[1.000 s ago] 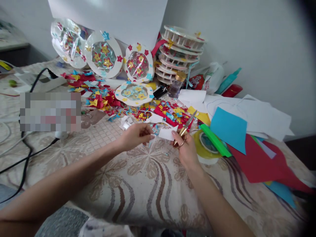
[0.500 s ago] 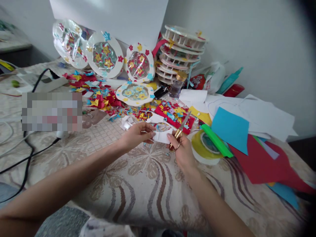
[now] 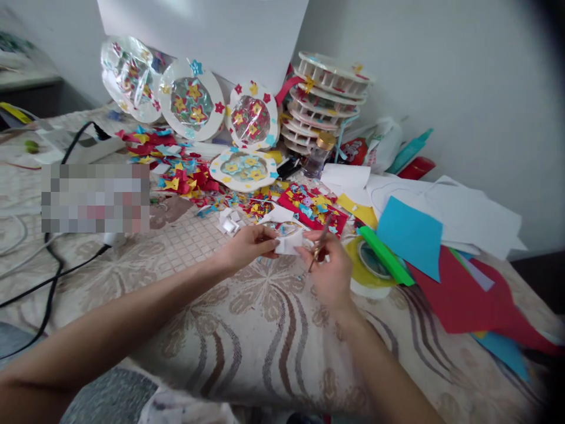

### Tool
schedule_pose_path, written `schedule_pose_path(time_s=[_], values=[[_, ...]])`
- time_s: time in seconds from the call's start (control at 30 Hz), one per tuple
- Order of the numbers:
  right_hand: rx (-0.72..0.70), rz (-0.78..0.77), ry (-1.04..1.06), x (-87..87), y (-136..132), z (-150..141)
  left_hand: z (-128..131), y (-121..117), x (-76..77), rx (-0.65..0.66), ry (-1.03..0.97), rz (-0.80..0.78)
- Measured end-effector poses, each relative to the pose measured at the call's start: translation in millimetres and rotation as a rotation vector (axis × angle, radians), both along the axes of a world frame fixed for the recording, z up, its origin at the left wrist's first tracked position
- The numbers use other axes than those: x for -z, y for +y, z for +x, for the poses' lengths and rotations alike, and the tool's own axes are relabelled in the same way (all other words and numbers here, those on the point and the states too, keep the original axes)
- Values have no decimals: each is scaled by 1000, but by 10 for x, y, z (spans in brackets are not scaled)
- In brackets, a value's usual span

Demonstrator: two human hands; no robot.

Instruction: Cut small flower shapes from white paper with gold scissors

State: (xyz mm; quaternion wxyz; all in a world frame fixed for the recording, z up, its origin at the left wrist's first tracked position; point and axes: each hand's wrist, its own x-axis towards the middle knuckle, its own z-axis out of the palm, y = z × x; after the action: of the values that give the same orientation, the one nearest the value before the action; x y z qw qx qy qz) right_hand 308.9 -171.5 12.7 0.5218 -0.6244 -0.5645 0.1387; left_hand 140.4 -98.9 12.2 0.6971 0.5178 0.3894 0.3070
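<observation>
My left hand (image 3: pixel 252 242) pinches the left end of a small white paper piece (image 3: pixel 289 242), low over the patterned cloth. At its right end, the fingertips of my right hand (image 3: pixel 331 262) touch the paper. Gold-handled scissors (image 3: pixel 321 238) are held in that same hand, blades pointing up and away; the handles are partly hidden by the fingers. Right behind the paper lies a white sheet with cut-out edges (image 3: pixel 281 214). Small white offcuts (image 3: pixel 229 221) lie beyond my left hand.
Coloured scraps (image 3: pixel 189 176) and decorated white discs (image 3: pixel 192 100) stand at the back, beside a tiered white stack (image 3: pixel 329 100). On the right are a tape roll (image 3: pixel 375 262), a green strip (image 3: pixel 386 256), and blue (image 3: pixel 410 235) and red sheets (image 3: pixel 468 300). Black cables (image 3: pixel 53 265) run left.
My right hand has turned, and the scissors now show edge-on, more upright. Its fingers have shifted on the paper's right end. The left hand keeps its pinch; the view has shifted slightly.
</observation>
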Motion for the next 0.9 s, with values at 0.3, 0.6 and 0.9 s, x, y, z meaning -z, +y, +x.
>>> schedule_pose_path(time_s=[0.3,0.6,0.9], values=[[-217,-8,-227,152,36,-128,7,-18,103,62,-101,-55],[-216,-15,-268,176,40,-65,6,13,155,33,-203,-181],[-239,8,-277,186,63,-39,11,19,128,24,-224,-215]])
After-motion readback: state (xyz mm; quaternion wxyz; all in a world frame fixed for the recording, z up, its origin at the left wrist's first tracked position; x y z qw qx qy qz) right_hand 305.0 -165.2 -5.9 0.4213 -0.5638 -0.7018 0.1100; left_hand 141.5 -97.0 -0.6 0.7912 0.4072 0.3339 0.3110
